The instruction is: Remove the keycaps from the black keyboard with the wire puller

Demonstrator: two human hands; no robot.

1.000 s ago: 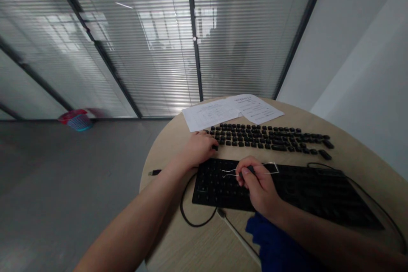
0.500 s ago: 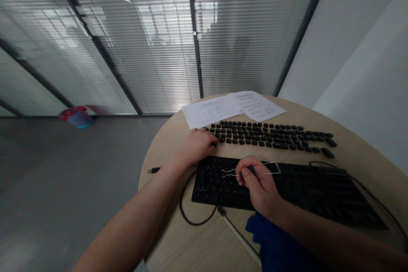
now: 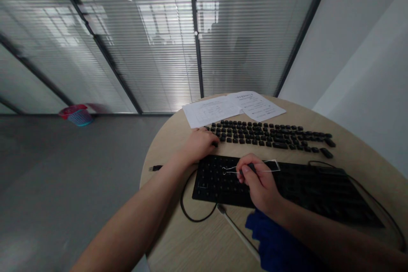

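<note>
My right hand point(image 3: 259, 182) is closed round the dark handle of a wire keycap puller point(image 3: 230, 171), above the black keyboard point(image 3: 219, 191). The puller's hooked wire tips point left over the keyboard's left part, where the keycaps are off. Its square wire end sticks out behind my fingers. Beyond the keyboard's far left corner, my left hand point(image 3: 199, 142) rests on the table with thumb and fingertips closed on a black keycap point(image 3: 214, 143). Rows of loose black keycaps point(image 3: 248, 129) lie to the right of that hand. My fingers partly hide the keycaps at the left end.
Two printed sheets point(image 3: 212, 110) lie behind the keycaps on the round wooden table point(image 3: 194, 246). Nearer are a brush point(image 3: 237, 231), a blue cloth point(image 3: 277, 242) and the cable's USB plug point(image 3: 155, 168). A red and blue basket point(image 3: 79, 116) stands on the floor.
Almost nothing differs. The view has shifted very slightly, and both hands keep their places and their hold.
</note>
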